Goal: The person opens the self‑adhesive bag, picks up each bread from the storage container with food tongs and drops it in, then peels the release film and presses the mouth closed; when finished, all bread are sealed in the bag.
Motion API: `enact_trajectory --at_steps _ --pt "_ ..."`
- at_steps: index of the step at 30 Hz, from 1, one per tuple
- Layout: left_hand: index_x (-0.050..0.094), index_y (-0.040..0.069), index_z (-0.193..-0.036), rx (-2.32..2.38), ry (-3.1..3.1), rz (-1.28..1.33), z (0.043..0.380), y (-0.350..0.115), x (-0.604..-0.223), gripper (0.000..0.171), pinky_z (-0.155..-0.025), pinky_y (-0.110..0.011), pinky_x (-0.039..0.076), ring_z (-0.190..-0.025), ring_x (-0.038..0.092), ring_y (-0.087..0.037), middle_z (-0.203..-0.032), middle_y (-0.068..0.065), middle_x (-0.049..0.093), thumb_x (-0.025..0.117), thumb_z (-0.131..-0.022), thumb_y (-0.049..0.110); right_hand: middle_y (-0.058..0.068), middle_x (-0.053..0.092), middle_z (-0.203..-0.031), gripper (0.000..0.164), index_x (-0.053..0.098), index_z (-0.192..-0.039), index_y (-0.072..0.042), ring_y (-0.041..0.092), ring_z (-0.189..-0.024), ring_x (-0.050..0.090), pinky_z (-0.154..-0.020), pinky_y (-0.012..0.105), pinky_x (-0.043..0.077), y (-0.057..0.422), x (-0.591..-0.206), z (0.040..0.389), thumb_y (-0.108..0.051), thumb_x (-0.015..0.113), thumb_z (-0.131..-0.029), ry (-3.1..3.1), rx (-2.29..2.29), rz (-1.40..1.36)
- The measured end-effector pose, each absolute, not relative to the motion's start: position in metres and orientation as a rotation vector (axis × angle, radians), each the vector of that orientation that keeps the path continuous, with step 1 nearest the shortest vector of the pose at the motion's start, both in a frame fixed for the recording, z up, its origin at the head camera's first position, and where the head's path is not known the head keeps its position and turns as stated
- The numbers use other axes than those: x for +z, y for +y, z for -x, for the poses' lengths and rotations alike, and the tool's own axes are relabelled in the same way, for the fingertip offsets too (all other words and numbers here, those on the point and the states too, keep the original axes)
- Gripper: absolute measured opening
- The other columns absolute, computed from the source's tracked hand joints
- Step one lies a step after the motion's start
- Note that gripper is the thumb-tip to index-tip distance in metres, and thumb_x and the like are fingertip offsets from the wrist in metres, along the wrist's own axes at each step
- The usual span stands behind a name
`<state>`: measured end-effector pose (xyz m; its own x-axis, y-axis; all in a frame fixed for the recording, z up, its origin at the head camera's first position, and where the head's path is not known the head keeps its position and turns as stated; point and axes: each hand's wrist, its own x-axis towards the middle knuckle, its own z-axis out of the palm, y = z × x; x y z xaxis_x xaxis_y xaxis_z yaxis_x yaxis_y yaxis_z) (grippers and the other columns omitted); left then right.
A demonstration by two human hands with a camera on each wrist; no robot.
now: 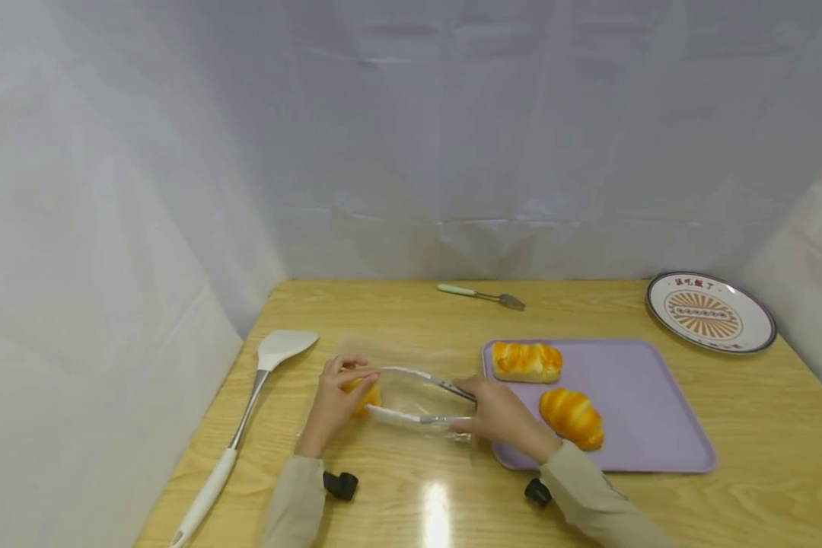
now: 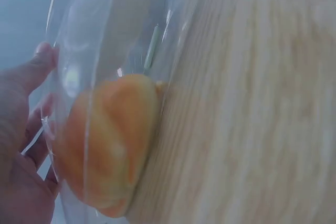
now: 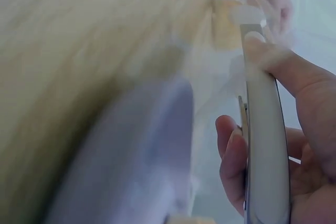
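I judge this bread roll (image 2: 113, 145) to be light and a little springy, more likely to dent under a hard squeeze than to break. I'd take it lightly across its fat middle. The clear bag (image 2: 121, 51) around it looks thin, limp and slippery, so I'd steady the film beside the roll without pressing on what lies inside. The tongs (image 3: 268, 145) seem stiff enough to control from well back along the handles.

The roll is golden orange and slightly glossy, rounded on top, with ridges running over it and paler creases between. It lies in the left end of the bag, on the table (image 1: 383, 312), right by the white tips of the tongs; I can't tell whether they touch it.

My left hand (image 1: 337, 392) grips the bag at the roll, thumb and fingers bent about the film. My right hand (image 1: 503, 415) holds the tongs by their pale handles, with the arms spread apart, near the purple tray (image 1: 644, 411).
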<state>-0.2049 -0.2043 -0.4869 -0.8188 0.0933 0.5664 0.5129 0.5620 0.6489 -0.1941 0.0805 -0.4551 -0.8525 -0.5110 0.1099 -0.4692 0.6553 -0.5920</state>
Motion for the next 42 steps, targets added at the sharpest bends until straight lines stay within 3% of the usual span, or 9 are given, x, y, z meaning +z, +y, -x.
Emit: enact_trajectory --at_steps 4,7,11,15,18,25,33,42 --pt "0.078 0.004 -0.092 -1.292 -2.402 0.330 0.202 -0.208 -0.487 0.009 -0.092 -0.028 0.043 -0.106 0.051 -0.024 -0.107 -0.014 0.064 0.074 -0.084 0.008 0.007 0.070 -0.096 0.061 0.065 -0.122 -0.001 0.011 -0.072 0.056 -0.061 0.024 0.049 0.100 -0.449 0.187 -0.027 0.088 -0.071 2.844 -0.970 0.837" --pt "0.078 0.005 -0.093 -1.362 -2.450 0.228 0.201 -0.211 -0.487 0.011 -0.095 -0.029 0.043 -0.108 0.050 -0.020 -0.110 -0.010 0.064 0.073 -0.087 0.012 0.007 0.068 -0.091 0.059 0.065 -0.120 -0.001 0.004 -0.061 0.044 -0.052 0.018 0.041 0.117 -0.444 0.181 -0.026 0.088 -0.071 2.880 -0.963 0.829" --pt "0.077 0.004 -0.096 -1.398 -2.463 0.179 0.202 -0.212 -0.485 0.013 -0.099 -0.037 0.043 -0.109 0.051 -0.021 -0.110 -0.011 0.065 0.071 -0.089 0.013 0.013 0.069 -0.110 0.065 0.064 -0.124 -0.002 -0.002 -0.056 0.039 -0.051 0.017 0.039 0.139 -0.438 0.171 -0.028 0.088 -0.070 2.949 -0.939 0.783" --pt "0.077 0.004 -0.097 -1.385 -2.456 0.183 0.203 -0.211 -0.483 0.013 -0.096 -0.031 0.047 -0.105 0.053 -0.019 -0.106 -0.010 0.066 0.071 -0.089 0.013 0.005 0.068 -0.094 0.070 0.064 -0.126 -0.004 0.000 -0.060 0.039 -0.054 0.019 0.036 0.161 -0.434 0.156 -0.034 0.089 -0.067 3.041 -0.878 0.723" --pt "0.078 0.005 -0.098 -1.371 -2.454 0.188 0.203 -0.211 -0.483 0.013 -0.091 -0.023 0.049 -0.101 0.053 -0.016 -0.103 -0.009 0.067 0.071 -0.089 0.012 -0.004 0.058 -0.080 0.071 0.066 -0.122 -0.004 0.002 -0.067 0.043 -0.057 0.019 0.040 0.179 -0.434 0.143 -0.037 0.090 -0.064 3.093 -0.853 0.659" --pt "0.078 0.006 -0.097 -1.326 -2.453 0.207 0.204 -0.210 -0.484 0.012 -0.087 -0.024 0.052 -0.098 0.057 -0.019 -0.099 -0.009 0.068 0.072 -0.087 0.011 -0.004 0.056 -0.075 0.069 0.068 -0.118 -0.001 -0.003 -0.062 0.041 -0.053 0.019 0.037 0.224 -0.445 0.114 -0.032 0.092 -0.061 3.178 -0.957 0.449" --pt "0.078 0.006 -0.097 -1.295 -2.431 0.211 0.207 -0.211 -0.484 0.012 -0.087 -0.024 0.053 -0.097 0.060 -0.021 -0.097 -0.009 0.069 0.073 -0.087 0.010 0.000 0.055 -0.079 0.078 0.061 -0.129 -0.001 0.001 -0.067 0.043 -0.059 0.020 0.036 0.266 -0.451 0.085 -0.046 0.086 -0.070 3.104 -0.855 0.005" --pt "0.078 0.005 -0.098 -1.362 -2.429 0.163 0.206 -0.211 -0.481 0.013 -0.087 -0.011 0.047 -0.098 0.056 -0.013 -0.100 -0.009 0.068 0.072 -0.088 0.012 -0.002 0.048 -0.075 0.073 0.060 -0.129 0.000 0.000 -0.062 0.038 -0.056 0.022 0.033 0.298 -0.461 0.063 -0.041 0.084 -0.073 3.059 -0.799 -0.109"
